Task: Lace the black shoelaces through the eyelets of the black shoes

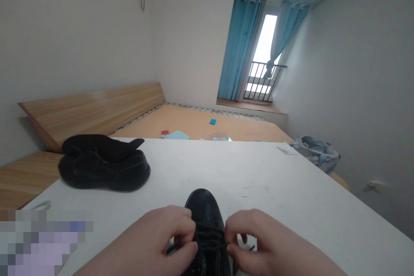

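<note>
A white table [274, 198] is stretching out in front of me, running from near to far. On its left side a dark shoe [103, 174] is lying with its length going left to right, well apart from my hands. At the near edge, in the middle, the black leather shoe [204, 208] is sitting between my hands; its rounded toe is pointing away to the far side, its long axis running near to far and leaning just slightly left at the toe (its heel end is dropping out of my view).

My left hand [176, 230] is coming in from the near left, knuckles up, and my right hand [247, 237] is mirroring it from the near right. On both, I'm bending my fingers inward and bringing thumb and forefinger almost together, pinching the black laces [211, 241] at either side of the shoe.
</note>
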`<action>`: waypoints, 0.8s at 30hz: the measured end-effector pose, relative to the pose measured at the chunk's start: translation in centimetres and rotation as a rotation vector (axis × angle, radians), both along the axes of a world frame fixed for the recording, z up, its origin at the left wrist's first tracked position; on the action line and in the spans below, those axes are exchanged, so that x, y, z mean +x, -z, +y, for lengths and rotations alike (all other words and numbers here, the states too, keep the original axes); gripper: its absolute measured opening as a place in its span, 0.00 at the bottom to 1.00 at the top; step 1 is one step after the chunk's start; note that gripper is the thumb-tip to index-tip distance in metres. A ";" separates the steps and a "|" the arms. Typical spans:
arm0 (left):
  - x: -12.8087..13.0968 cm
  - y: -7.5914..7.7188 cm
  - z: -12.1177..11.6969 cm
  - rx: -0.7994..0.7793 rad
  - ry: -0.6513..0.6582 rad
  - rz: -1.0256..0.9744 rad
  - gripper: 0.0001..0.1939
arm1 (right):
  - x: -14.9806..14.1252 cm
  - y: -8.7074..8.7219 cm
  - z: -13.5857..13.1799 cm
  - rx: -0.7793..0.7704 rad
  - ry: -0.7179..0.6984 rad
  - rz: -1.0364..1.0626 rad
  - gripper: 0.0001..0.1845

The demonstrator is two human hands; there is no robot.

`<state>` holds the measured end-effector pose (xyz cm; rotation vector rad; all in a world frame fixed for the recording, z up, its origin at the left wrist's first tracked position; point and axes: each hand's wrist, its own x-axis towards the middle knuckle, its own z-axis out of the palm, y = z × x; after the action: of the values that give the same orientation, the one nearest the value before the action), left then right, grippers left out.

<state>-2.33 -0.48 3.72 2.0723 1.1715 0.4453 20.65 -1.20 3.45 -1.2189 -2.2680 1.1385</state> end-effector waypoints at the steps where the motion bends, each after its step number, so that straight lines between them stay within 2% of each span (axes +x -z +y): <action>1: 0.1 0.1 0.0 -0.025 -0.040 0.015 0.11 | 0.0 0.9 -0.1 -0.030 0.077 0.067 0.05; 4: 0.6 0.7 0.2 -0.070 -0.118 0.048 0.16 | -0.5 3.5 -0.5 -0.189 0.213 0.348 0.09; 7: 1.1 1.2 0.5 -0.086 -0.118 0.019 0.22 | -1.0 5.0 -0.9 -0.349 0.226 0.615 0.15; 10: 1.0 1.1 1.0 -0.047 -0.122 0.034 0.23 | -1.2 4.6 -1.4 -0.435 0.276 0.745 0.12; 13: 0.0 0.7 1.3 0.021 -0.141 0.209 0.20 | -0.9 3.3 -1.7 -0.578 0.316 0.764 0.06; 14: -0.5 0.6 1.3 0.028 -0.134 0.265 0.17 | -0.7 2.9 -1.8 -0.566 0.299 0.722 0.04; 15: -1.1 0.5 1.3 0.021 -0.119 0.306 0.15 | -0.4 2.6 -1.8 -0.491 0.275 0.651 0.04; 17: -2.2 0.6 1.1 -0.044 -0.045 0.299 0.07 | 0.1 2.2 -1.7 -0.203 0.230 0.423 0.09; 20: -2.8 0.7 0.5 -0.219 0.043 0.160 0.07 | 0.5 2.3 -1.6 0.226 0.192 0.072 0.16; 23: -1.9 0.2 0.2 -0.431 0.156 -0.071 0.11 | 0.0 2.7 -1.5 0.467 0.269 -0.033 0.19; 24: -1.4 -0.1 0.2 -0.422 0.168 -0.146 0.13 | -0.4 2.7 -1.5 0.528 0.326 -0.008 0.18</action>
<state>-3.73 -0.29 3.80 1.7224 0.9055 0.2390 20.29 -2.70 0.77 -1.2934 -2.0771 0.3823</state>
